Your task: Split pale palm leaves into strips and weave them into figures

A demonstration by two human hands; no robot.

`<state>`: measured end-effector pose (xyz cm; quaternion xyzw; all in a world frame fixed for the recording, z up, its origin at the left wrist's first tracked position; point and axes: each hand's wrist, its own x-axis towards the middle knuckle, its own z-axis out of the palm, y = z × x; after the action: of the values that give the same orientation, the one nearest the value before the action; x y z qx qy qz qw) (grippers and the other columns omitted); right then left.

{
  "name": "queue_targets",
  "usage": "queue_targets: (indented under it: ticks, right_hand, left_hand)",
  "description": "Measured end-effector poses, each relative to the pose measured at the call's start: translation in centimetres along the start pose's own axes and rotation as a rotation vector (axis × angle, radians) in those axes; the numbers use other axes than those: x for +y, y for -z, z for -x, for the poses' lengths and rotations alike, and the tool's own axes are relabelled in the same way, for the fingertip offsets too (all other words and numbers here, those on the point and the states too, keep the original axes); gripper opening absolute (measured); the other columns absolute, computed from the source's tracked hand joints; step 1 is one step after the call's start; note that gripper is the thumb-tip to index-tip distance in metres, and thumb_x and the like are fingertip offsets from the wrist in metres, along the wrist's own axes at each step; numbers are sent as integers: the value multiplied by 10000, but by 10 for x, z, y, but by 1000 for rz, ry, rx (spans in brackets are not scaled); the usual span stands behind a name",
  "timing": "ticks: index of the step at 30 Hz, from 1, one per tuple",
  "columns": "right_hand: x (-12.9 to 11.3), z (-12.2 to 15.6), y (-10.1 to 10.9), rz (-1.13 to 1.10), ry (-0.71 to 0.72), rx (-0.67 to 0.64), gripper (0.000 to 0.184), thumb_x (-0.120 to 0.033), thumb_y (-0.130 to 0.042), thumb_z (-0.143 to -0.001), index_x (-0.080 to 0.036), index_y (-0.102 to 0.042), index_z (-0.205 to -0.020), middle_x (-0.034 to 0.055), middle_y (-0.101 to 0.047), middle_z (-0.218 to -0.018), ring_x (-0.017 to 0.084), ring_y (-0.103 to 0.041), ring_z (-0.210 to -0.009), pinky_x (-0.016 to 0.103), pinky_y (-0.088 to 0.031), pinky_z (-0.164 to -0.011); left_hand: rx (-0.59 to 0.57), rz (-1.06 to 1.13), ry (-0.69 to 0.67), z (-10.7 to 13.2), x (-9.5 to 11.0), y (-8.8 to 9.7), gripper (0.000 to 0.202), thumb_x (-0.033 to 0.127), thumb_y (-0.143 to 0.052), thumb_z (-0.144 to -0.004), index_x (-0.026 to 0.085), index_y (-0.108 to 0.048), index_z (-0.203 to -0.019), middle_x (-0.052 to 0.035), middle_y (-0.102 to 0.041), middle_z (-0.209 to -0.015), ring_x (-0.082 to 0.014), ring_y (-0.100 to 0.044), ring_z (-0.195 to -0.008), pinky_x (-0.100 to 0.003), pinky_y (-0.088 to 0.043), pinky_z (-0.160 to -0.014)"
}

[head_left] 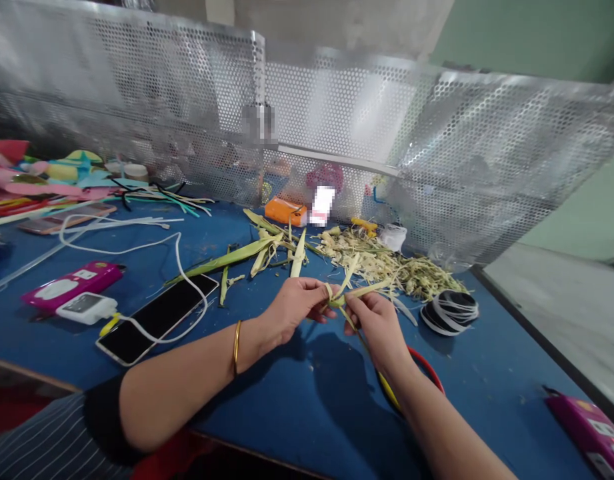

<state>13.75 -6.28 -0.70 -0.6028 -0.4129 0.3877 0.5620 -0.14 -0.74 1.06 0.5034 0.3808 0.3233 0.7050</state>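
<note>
Above the blue table, a pale green leaf strip (369, 289) is bent and crossed over itself between my two hands. My left hand (299, 303) pinches its looped end between thumb and fingers. From the other side, my right hand (379, 323) grips the strip close to the crossing, and a thin tail hangs down beside its fingers. Part of the crossing is hidden by the fingertips. Just beyond my hands lie a long green leaf (231, 259), an upright-looking pale leaf piece (297, 255) and a heap of shredded leaf scraps (387, 263).
A perforated metal screen (331, 100) closes off the table's back. Left are a phone (159, 320), a white cable (179, 267) and a magenta device (74, 283). Right are a black-and-white bundle (450, 312) and another magenta device (589, 427). A red-and-yellow ring (429, 368) lies under my right forearm.
</note>
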Motion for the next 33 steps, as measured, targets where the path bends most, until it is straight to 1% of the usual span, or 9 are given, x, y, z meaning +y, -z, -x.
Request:
queue_targets:
  ticks: [4, 7, 13, 16, 20, 22, 26, 29, 33]
  right_hand:
    - [0, 0, 1, -31, 22, 32, 290, -398, -657, -757, -196, -520, -600, -69, -493, -439, 104, -485, -343, 240, -369, -402]
    - [0, 1, 1, 15, 45, 49, 255, -391, -631, -774, -186, -561, -640, -68, -496, -449, 102, -475, -329, 237, -352, -378]
    - [4, 1, 0, 164, 105, 98, 295, -444, -598, -810, -199, -542, -656, -73, -473, -427, 111, -453, -305, 242, -336, -349]
    - [6, -1, 0, 189, 114, 123, 298, -446, -589, -814, -203, -540, -649, -73, -473, -414, 119, -465, -310, 245, -341, -356]
    - [7, -2, 1, 205, 118, 139, 278, -433, -578, -820, -205, -550, -664, -66, -498, -420, 126, -483, -316, 247, -350, -362]
    - [7, -3, 1, 207, 118, 139, 276, -431, -574, -822, -207, -545, -663, -62, -500, -410, 129, -483, -315, 248, -351, -363]
    - [8, -3, -1, 186, 93, 116, 264, -432, -579, -815, -211, -539, -678, -65, -489, -400, 131, -475, -312, 248, -334, -357]
    - [5, -1, -3, 122, 38, 74, 300, -473, -581, -806, -209, -530, -674, -60, -506, -425, 134, -497, -326, 249, -353, -368]
    - [0, 6, 0, 113, -16, -105, 260, -452, -529, -845, -205, -518, -765, -12, -644, -616, 134, -560, -373, 259, -422, -413]
  left_hand:
    - [-99, 46, 15, 1, 0, 3, 166, 294, -648, -758, 138, -702, -780, -1, -599, -610, -121, -631, -610, -229, -445, -552]
    - [-161, 86, 10, 2, 1, 4, 187, 233, -587, -757, 126, -715, -843, -42, -667, -726, -117, -637, -653, -231, -457, -589]
    - [-34, 67, 5, 2, -2, -1, 165, 292, -678, -744, 154, -604, -796, 16, -592, -601, -120, -623, -564, -223, -427, -516]
    - [-66, 97, 13, 2, -4, -1, 168, 297, -665, -745, 140, -612, -773, 7, -580, -582, -132, -634, -587, -222, -439, -525]
    - [-172, 168, -16, 2, -3, 1, 172, 232, -633, -687, 126, -646, -822, -46, -664, -730, -152, -657, -679, -245, -482, -595]
    - [-200, 168, -48, 2, -3, 1, 176, 210, -655, -661, 133, -651, -819, -32, -659, -752, -140, -643, -699, -240, -481, -612]
    - [-117, 89, -81, 5, -4, -3, 174, 226, -747, -654, 135, -654, -770, 4, -610, -696, -95, -579, -646, -208, -440, -577]
    - [-33, 62, -75, 3, -5, -3, 144, 241, -727, -698, 127, -667, -763, 2, -600, -642, -85, -542, -586, -209, -408, -537]
    - [132, 44, -95, -2, -1, 1, 103, 213, -701, -724, 130, -672, -776, -13, -630, -675, -86, -562, -581, -200, -344, -471]
